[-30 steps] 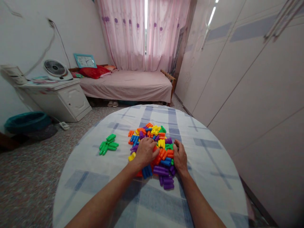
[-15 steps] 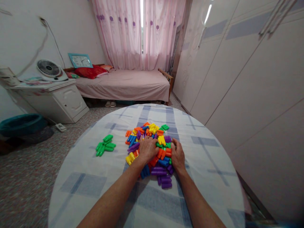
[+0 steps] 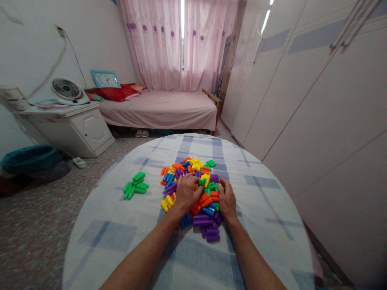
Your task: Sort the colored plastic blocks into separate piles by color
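A heap of bullet-shaped plastic building blocks in several colours, with orange blocks [image 3: 196,207] and purple blocks [image 3: 203,220] at its near side, lies on the round table. My left hand [image 3: 186,194] reaches over the middle of the heap, a green building block [image 3: 202,182] pinched between thumb and fingers. Against the heap's right edge rests my right hand [image 3: 227,198], fingers loosely curved and apart from the thumb, holding nothing I can see. Away to the left lies a small group of green blocks [image 3: 136,186]. Blocks beneath my left palm are hidden.
A blue-and-white checked cloth [image 3: 115,235] covers the table. Beyond it stands a bed [image 3: 163,106] with a red pillow. White wardrobes [image 3: 302,121] line the right. On the left are a cabinet [image 3: 90,131], a fan [image 3: 67,89] and a teal-lined bin [image 3: 30,157].
My left hand has drawn back slightly, and a green block now shows in its fingers. My right hand stays at the heap's right edge. The view has shifted a little.
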`<action>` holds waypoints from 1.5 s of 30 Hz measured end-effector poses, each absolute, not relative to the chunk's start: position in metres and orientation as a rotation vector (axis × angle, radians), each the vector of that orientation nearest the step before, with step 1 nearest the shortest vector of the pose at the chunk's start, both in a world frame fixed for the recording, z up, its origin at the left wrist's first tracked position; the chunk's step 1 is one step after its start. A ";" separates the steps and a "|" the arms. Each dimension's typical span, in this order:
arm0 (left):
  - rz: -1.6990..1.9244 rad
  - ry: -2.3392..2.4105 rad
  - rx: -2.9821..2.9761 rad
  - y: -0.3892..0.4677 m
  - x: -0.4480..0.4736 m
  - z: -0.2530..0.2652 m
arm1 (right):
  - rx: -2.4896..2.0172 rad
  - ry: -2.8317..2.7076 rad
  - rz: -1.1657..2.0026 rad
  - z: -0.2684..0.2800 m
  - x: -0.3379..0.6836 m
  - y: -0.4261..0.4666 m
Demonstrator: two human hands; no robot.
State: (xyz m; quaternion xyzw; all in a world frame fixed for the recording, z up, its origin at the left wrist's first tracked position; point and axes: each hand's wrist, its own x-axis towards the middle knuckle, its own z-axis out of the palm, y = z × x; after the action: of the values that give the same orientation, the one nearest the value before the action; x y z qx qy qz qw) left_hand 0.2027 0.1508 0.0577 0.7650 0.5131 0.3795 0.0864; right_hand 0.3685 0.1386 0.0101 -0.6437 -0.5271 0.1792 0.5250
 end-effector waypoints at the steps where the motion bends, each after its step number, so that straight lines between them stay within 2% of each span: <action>1: 1.205 1.505 2.218 0.150 0.200 0.058 | -1.540 -1.266 0.431 0.010 0.368 0.139; 5: 1.388 1.483 1.986 0.148 0.183 0.065 | -1.545 -1.278 0.437 0.011 0.368 0.138; 9: 1.401 1.688 2.054 0.149 0.142 0.075 | -1.548 -1.280 0.443 0.012 0.369 0.138; 15: 1.000 2.411 2.231 0.155 0.060 0.064 | -1.554 -1.276 0.432 0.013 0.369 0.137; 20: 0.871 2.621 2.044 0.155 0.032 0.040 | -1.550 -1.273 0.442 0.014 0.368 0.137; 26: 1.160 2.519 2.012 0.152 0.048 0.041 | -1.522 -1.177 0.474 0.015 0.372 0.135; 30: 1.379 2.074 2.055 0.154 0.072 0.046 | -1.495 -1.039 0.518 0.010 0.379 0.136; 38: 1.469 1.572 1.513 0.179 0.116 0.026 | -1.519 -1.043 0.536 0.008 0.381 0.130; 45: 1.522 1.487 1.259 0.183 0.114 0.020 | -1.524 -1.115 0.512 0.019 0.374 0.125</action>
State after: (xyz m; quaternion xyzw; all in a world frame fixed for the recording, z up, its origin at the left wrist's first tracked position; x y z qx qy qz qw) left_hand 0.1135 0.1825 0.0197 0.4812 0.5680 0.5814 0.3284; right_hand 0.3741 0.1254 0.0187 -0.6461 -0.4728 0.2170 0.5586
